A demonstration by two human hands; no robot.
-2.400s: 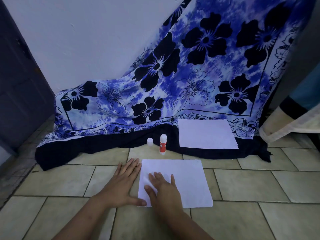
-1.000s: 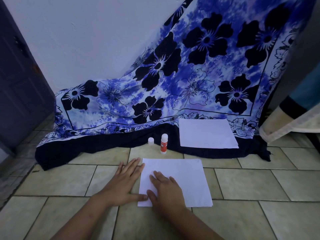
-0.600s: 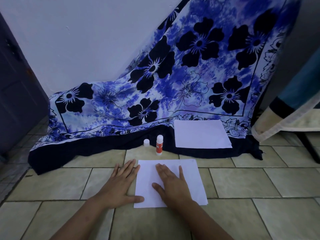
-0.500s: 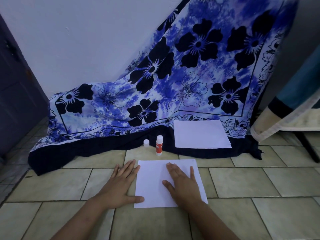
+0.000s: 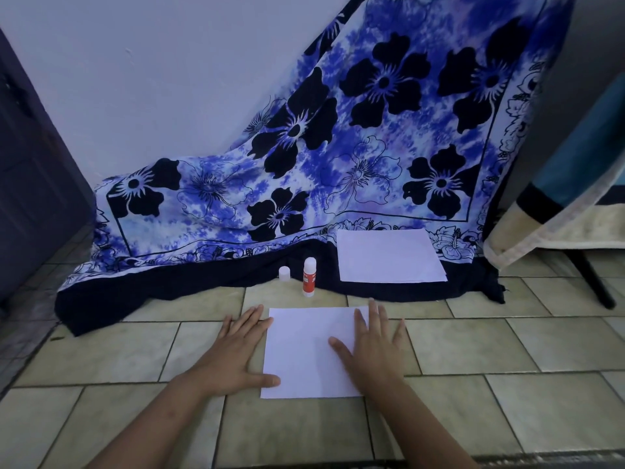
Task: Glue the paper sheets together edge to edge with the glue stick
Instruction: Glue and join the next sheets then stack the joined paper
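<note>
Low in the frame's centre, the left hand (image 5: 233,355) and right hand (image 5: 372,346) lay flat with fingers spread, pressing the white rectangular paper sheet (image 5: 304,353) onto the beige tiled floor (image 5: 473,350).

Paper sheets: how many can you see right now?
2. One sheet lies on the floor tiles under both hands; the other lies on the dark cloth hem behind it. Stacked sheets beneath either could be hidden.

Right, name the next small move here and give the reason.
Probably lift the right hand and reach for the glue stick. Both hands lie flat, the left hand steadying the near sheet; the stick stands upright, its cap beside it.
</note>
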